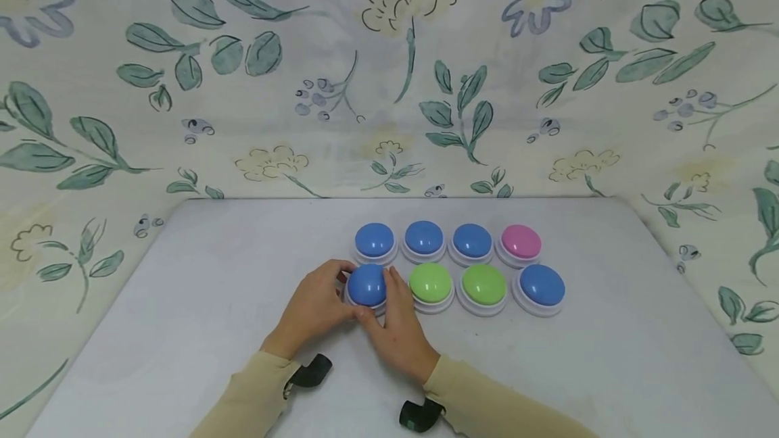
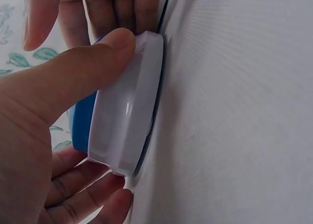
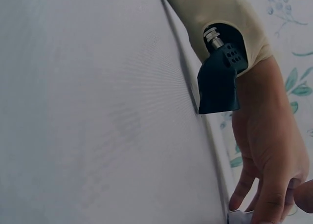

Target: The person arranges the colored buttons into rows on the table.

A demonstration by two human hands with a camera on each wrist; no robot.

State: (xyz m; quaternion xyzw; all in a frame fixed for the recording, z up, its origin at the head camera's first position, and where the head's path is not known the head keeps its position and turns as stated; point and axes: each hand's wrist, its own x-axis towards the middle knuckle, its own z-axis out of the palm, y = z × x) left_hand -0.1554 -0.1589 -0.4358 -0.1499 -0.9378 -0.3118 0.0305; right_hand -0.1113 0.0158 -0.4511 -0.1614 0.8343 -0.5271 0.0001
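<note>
A dome-topped blue push button [image 1: 367, 284] with a white round base stands at the front left of a group of buttons on the white table. My left hand [image 1: 313, 306] grips its left side, its thumb on the near edge of the white base [image 2: 129, 106] in the left wrist view. My right hand [image 1: 402, 336] holds the same button from the right, thumb at the front and fingers along the dome's right side. A green button [image 1: 431, 282] stands just right of those fingers. In the right wrist view, only a sliver of white base [image 3: 239, 217] shows below the left hand.
Behind are three blue buttons [image 1: 424, 237] and a pink one [image 1: 521, 241] in a row. Another green button [image 1: 484, 284] and a blue one [image 1: 542, 285] continue the front row. Flower-patterned cloth [image 1: 389, 120] surrounds the white table [image 1: 213, 276].
</note>
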